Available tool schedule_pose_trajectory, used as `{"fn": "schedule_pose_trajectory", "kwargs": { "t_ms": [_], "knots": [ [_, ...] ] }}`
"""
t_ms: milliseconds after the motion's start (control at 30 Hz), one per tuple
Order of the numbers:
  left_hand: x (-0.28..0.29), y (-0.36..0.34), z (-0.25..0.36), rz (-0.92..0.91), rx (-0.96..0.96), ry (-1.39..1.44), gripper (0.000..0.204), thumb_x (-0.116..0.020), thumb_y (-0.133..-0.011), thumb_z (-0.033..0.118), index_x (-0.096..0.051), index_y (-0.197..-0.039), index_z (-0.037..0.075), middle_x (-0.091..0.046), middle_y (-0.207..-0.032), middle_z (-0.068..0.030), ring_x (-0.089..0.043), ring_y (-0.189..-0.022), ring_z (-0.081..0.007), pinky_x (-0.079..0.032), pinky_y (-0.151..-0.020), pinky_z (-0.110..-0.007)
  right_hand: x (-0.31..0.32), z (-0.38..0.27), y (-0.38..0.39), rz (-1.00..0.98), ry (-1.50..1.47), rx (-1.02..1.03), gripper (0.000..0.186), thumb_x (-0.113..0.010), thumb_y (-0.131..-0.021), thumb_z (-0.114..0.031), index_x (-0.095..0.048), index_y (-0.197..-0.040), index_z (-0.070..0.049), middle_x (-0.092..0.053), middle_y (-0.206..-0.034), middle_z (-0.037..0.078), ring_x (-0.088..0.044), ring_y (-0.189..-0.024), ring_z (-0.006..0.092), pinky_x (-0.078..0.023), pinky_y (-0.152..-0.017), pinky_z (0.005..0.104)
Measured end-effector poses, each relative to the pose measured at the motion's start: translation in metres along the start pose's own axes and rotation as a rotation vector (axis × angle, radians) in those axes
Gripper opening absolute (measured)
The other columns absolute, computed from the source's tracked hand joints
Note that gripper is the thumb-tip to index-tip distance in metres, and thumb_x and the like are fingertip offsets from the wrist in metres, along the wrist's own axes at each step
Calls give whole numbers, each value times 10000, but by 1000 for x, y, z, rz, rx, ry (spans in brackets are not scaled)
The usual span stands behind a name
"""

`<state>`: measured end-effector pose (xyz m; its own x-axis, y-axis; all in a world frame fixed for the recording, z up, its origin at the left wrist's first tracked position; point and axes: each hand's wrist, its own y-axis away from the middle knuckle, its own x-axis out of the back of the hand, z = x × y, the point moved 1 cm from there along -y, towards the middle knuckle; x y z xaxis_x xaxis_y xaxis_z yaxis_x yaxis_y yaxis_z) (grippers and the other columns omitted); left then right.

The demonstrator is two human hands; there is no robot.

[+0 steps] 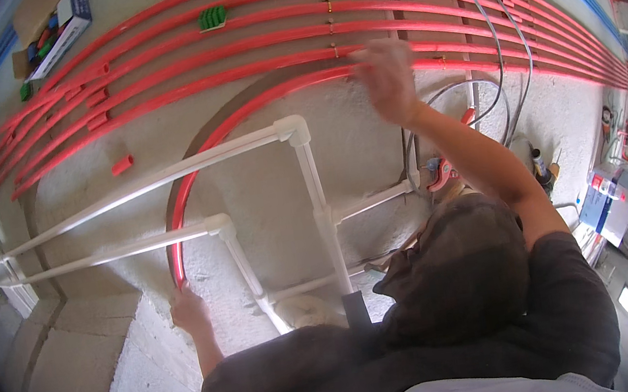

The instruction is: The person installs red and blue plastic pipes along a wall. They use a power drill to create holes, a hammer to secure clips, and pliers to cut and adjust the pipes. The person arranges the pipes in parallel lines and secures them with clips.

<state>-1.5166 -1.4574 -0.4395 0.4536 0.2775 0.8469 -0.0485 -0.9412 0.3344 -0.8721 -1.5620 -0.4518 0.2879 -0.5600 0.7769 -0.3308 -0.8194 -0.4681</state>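
Neither of my own hands shows in the head view. Close in front of me bends a co-worker in a dark shirt and dark cap (pixel 454 280). The co-worker's left hand (pixel 191 313) is closed round the lower end of a curved red pipe (pixel 180 201). Over the far part of that pipe is the co-worker's right hand (pixel 388 83), blurred; whether it touches the pipe I cannot tell. By that forearm lies a red-handled tool (pixel 442 174), partly hidden by the cap and arm.
Several parallel red pipes (pixel 260 39) run across the grey surface. White pipes (pixel 166 171) with elbows stand nearer. Grey cables (pixel 503 25) loop at right. An open box (pixel 55 36), a green block (pixel 212 18) and a short red pipe piece (pixel 122 165) lie left.
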Motion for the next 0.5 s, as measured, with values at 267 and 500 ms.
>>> {"fn": "schedule_pose_trajectory", "kwargs": {
  "t_ms": [267,500],
  "knots": [
    [7,-11,-4,-217,20,-53,469,-425,-1098,435,-697,-1126,54,-707,-957,-237,-710,-860,-467,-559,-778,-576,5,42,19,16,308,-314,236,-663,-888,-100,-663,-1120,-141,-654,-1175,46,-578,-1178,270,-379,-1023,439],
    [16,-20,-1,-261,-3,-30,643,-389,-1097,497,-718,-916,-24,-723,-875,-265,-710,-880,-489,-553,-785,-576,10,39,12,-19,350,-325,309,-631,-864,-38,-653,-1150,-152,-656,-1184,47,-589,-1154,282,-371,-1031,451]
  ]
}}
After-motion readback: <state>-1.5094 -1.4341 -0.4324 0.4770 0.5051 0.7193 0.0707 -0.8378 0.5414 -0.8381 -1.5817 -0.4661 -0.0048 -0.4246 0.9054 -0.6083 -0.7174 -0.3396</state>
